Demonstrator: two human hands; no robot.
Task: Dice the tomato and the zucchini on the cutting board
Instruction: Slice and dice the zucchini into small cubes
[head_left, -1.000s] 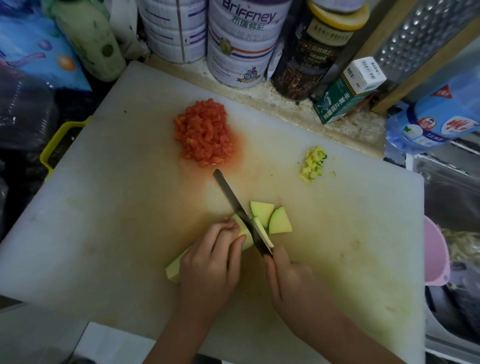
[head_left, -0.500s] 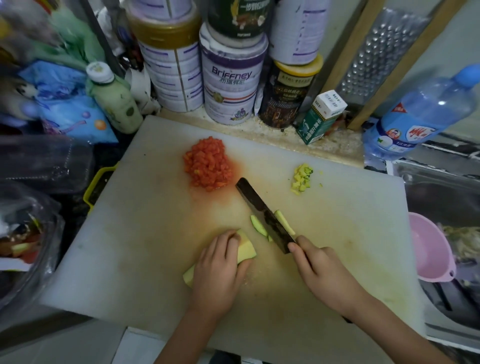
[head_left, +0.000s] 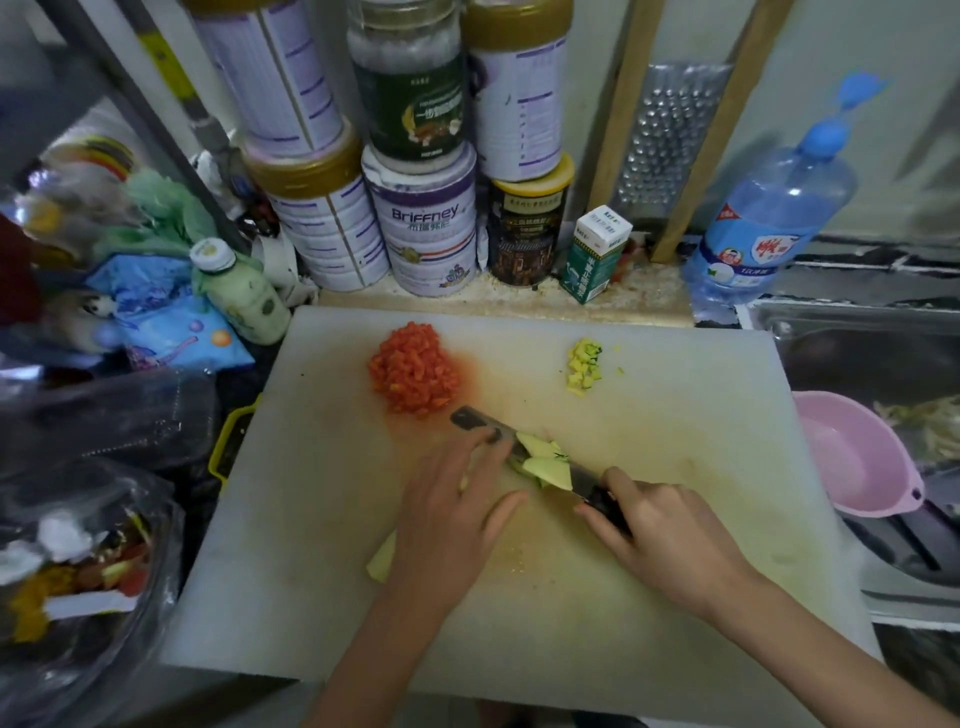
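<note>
A white cutting board (head_left: 322, 545) fills the middle. Diced red tomato (head_left: 413, 369) lies in a heap at its far centre. A small pile of diced zucchini (head_left: 584, 366) sits to the right of it. My right hand (head_left: 670, 540) grips the dark handle of a knife (head_left: 475, 420), whose blade lies flat with several pale green zucchini slices (head_left: 545, 462) on it. My left hand (head_left: 457, 514) rests over the blade with its fingers spread, touching the slices. A larger zucchini piece (head_left: 382, 564) pokes out from under that hand.
Tins and jars (head_left: 421, 228) stand stacked behind the board, with a small green carton (head_left: 595, 254) and a grater (head_left: 667, 140). A blue water bottle (head_left: 774, 208) is at the back right, a pink bowl (head_left: 857, 457) in the sink at right. Bags of scraps (head_left: 72, 566) lie left.
The knife has turned flat with the cut slices lying on the blade. My left hand has left the zucchini piece and moved onto the blade. The view has pulled back.
</note>
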